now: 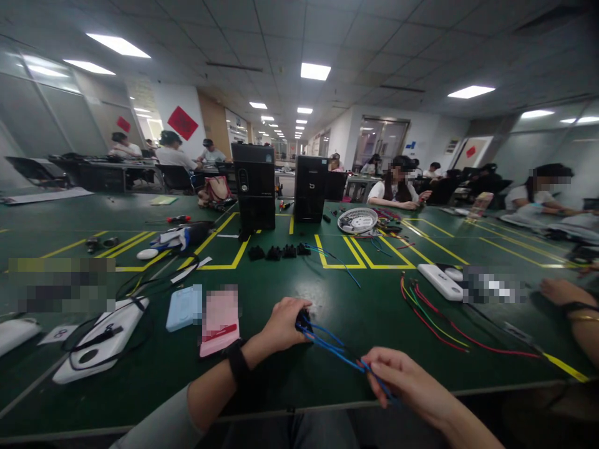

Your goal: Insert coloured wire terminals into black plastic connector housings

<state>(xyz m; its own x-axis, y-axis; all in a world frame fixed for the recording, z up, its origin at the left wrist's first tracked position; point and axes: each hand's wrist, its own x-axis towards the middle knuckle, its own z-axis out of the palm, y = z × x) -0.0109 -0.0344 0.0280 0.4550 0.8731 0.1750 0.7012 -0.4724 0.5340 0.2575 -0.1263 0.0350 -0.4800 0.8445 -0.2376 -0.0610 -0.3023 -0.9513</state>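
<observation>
My left hand [283, 324] is closed around a small black block [304, 320], perhaps a connector, just above the green table [281, 390]. Several blue wires [333, 350] run from the block towards the right. Their other stretch is pinched between the fingers of my right hand [397, 373], and the ends hang below it. Fingers cover most of the block, so I cannot tell how the wires are fixed in it. Farther back stands a row of similar black blocks [274, 252], with blue wires at its right end. Red, yellow and green wires [433, 321] lie to the right.
Two black computer towers [255, 193] [309, 190] stand at the back. A white basket [358, 220] holds parts beside them. Left of my hands lie a pink case [222, 318], a light blue case [183, 307] and a cabled white device [100, 340]. Another person's arm [568, 302] rests at right.
</observation>
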